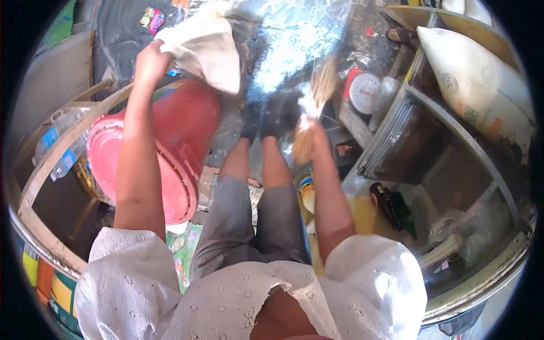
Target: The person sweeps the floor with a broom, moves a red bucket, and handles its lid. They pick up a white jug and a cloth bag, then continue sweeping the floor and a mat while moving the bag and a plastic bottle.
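Note:
My left hand (pixel 152 61) is closed on the edge of a white cloth or sack (pixel 207 51), which hangs to its right above the floor. Below it lies a red bucket (pixel 184 119) with a pink-red lid (pixel 164 181), tipped on its side. My right hand (pixel 310 131) is wrapped round a short straw broom (pixel 324 85). The bristles point up and away from me, and a white binding shows just above my fingers. Some motion blur covers the broom and both hands.
A red scale with a round white dial (pixel 365 92) stands right of the broom. Wooden shelves (pixel 464 122) hold a large white sack (pixel 476 85) and dark bottles (pixel 391 208). Plastic bottles (pixel 54 141) lie at left. A colourful wrapper (pixel 152 20) is on the dark floor (pixel 289 51).

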`<state>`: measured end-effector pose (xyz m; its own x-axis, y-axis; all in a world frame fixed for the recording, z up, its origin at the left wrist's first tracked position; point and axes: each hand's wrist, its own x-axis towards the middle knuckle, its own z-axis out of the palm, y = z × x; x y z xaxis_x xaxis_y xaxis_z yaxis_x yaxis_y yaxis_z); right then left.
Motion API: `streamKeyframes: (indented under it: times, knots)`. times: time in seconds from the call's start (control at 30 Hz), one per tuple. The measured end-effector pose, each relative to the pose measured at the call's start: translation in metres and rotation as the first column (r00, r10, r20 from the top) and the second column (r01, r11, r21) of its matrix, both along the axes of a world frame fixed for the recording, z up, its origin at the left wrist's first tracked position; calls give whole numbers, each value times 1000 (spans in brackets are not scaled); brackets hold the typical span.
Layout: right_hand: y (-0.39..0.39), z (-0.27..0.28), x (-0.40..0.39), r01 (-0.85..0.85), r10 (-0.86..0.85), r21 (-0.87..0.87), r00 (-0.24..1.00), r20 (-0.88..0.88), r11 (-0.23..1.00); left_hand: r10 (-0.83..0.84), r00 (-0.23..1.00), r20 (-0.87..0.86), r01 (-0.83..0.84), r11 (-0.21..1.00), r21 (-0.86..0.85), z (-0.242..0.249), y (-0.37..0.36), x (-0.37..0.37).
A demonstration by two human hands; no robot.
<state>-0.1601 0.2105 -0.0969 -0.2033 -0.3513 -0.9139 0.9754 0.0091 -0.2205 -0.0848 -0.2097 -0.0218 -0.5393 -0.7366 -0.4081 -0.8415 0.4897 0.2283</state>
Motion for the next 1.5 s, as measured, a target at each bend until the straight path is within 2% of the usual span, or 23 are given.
streamKeyframes:
  times: [0.03,0.07,0.13,0.2,0.3,0.37,0.43,0.53,0.57,0.6,0.67,0.8,0.87,1.0,1.07,1.1,1.13,1.2,1.27,1.3,1.33,1.4,1.5]
  knots:
    - [-17,10,-18,-107,117,146,991,-62,984,1,1000,2,-1,1000,-27,24,-3,12]
    - [-6,-5,-20,-79,61,-69,971,-229,994,-112,994,12,113,982,-155,33,-9,35]
    - [0,34,-6,129,-106,-109,975,198,986,-56,998,0,56,990,-128,67,10,60]
    - [14,60,53,-245,313,212,860,-403,946,24,997,-75,-32,994,-101,74,32,98]
    - [-2,137,82,-215,212,60,976,53,975,134,984,-118,-157,963,-220,84,67,117]
    - [9,123,104,-152,213,-154,808,550,976,153,968,-199,-205,941,-270,69,78,137]
    - [12,70,90,-300,245,9,795,555,954,176,879,-443,-303,924,-232,50,82,152]
    - [-14,5,26,-238,254,-167,963,85,957,91,896,-435,-249,913,-324,39,80,149]
    - [-29,16,26,-332,339,85,869,-360,940,22,917,-399,-204,884,-421,34,80,153]
    - [-32,28,25,-459,568,336,684,-457,823,28,922,-386,-200,888,-414,35,85,155]
    - [-37,77,25,-311,454,336,694,-559,889,-53,909,-413,-177,848,-499,30,84,146]
    - [41,115,117,-486,485,2,872,69,874,-95,897,-432,-130,877,-463,29,79,141]
    - [19,151,129,-574,570,-163,654,498,802,-40,905,-424,-158,892,-423,27,79,139]
    - [-19,8,122,-741,639,-66,527,561,669,-78,901,-427,-147,870,-470,27,78,133]
    - [-28,25,-1,-706,723,169,645,-248,688,-65,906,-419,-145,881,-451,23,75,137]
    - [-39,-2,-61,-514,493,205,857,149,833,-67,925,-374,-127,872,-472,20,74,143]
    - [-77,28,-91,-458,525,266,791,-315,848,-68,940,-334,-111,865,-490,20,76,146]
    - [-85,26,-93,-247,511,450,494,-704,858,-32,935,-352,-138,884,-446,25,80,143]
    - [-63,72,-69,-200,199,94,607,-769,975,17,960,-280,-154,867,-474,26,81,142]
    - [-45,99,-47,-299,322,121,853,-412,947,58,966,-254,-170,879,-446,27,81,143]
    - [-29,108,-11,-401,489,289,784,-382,869,57,961,-269,-178,874,-451,28,81,144]
    - [0,132,48,-388,389,-102,921,-4,916,58,969,-238,-156,895,-417,29,80,143]
    - [-4,90,69,-463,452,-13,859,240,886,55,963,-262,-164,895,-415,26,78,143]
